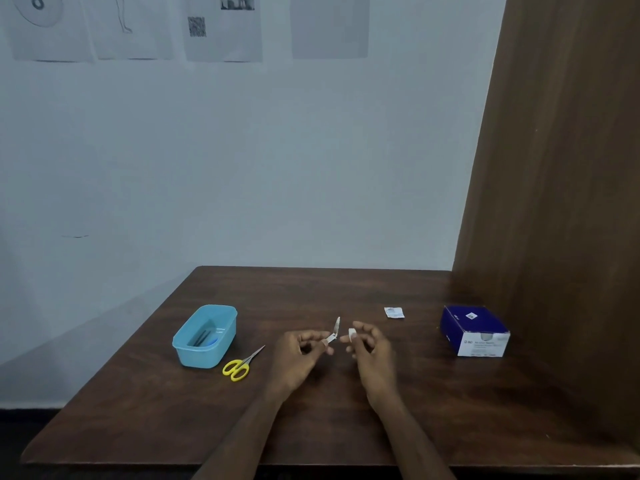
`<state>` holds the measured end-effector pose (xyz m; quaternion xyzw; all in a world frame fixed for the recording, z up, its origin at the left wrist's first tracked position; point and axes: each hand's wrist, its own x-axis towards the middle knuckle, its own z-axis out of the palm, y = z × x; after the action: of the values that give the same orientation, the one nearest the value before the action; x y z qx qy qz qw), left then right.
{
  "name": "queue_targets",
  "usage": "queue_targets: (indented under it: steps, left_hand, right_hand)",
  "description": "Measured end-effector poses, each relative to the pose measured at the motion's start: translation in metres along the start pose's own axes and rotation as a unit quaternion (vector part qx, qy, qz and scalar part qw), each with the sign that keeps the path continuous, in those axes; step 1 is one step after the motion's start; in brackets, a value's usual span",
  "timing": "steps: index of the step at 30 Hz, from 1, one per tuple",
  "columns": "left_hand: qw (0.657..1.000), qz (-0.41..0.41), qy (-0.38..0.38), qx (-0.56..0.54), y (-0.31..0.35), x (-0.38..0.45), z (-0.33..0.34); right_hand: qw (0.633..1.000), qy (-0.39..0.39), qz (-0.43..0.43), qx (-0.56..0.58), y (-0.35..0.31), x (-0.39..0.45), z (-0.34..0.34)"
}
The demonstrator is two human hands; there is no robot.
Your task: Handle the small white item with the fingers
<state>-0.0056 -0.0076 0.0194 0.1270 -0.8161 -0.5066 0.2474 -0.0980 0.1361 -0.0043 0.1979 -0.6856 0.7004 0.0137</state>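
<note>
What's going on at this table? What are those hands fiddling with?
A person sits at a brown wooden table. The left hand pinches a small torn-open wrapper, and the right hand pinches a small white folded pad just beside it; the two pieces are apart. To the left lie yellow-handled scissors and a light blue plastic tub with dark tools inside. Farther right lie a small sealed white sachet and a blue and white box.

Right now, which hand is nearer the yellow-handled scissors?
Left. The left hand is just right of the yellow-handled scissors; the right hand lies farther right, beyond it.
</note>
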Motion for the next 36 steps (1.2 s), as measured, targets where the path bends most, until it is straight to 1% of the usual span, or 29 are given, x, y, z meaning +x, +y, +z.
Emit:
queue_targets:
  steps: [5,11,14,17,21,25,27,31,36]
  left_hand:
    - [0.998,0.019,-0.039,0.035,0.0,-0.003,0.0]
    - [0.995,0.044,-0.055,0.065,0.002,-0.006,0.0]
    - [0.993,0.05,-0.067,0.083,-0.003,-0.002,0.0]
    - [0.992,0.059,-0.057,0.097,-0.009,0.004,0.001]
    - [0.995,0.058,-0.04,0.064,-0.014,0.007,0.004]
    - [0.997,0.059,-0.039,0.041,-0.015,0.008,0.005]
    - [0.997,0.052,-0.036,0.04,-0.014,0.008,0.004]
    - [0.998,0.029,-0.041,0.046,-0.017,0.01,0.004]
    - [0.999,0.013,-0.008,0.036,-0.016,0.011,0.004]
  right_hand:
    - [1.0,-0.019,0.006,-0.011,0.004,0.003,-0.001]
    - [0.997,0.009,-0.006,-0.074,-0.002,-0.002,-0.001]
    - [0.998,0.009,-0.005,-0.069,-0.003,-0.002,-0.002]
    - [0.999,-0.012,0.005,-0.033,-0.004,-0.003,-0.002]
    - [0.997,-0.06,0.033,0.02,0.0,0.002,0.0]
    - [0.995,-0.07,0.059,0.038,-0.001,0.002,0.0]
    - [0.995,-0.07,0.059,0.026,-0.002,0.001,0.001]
    - [0.997,-0.051,0.032,-0.038,-0.007,-0.002,0.001]
    - [0.997,-0.031,0.026,-0.069,-0.01,-0.004,0.002]
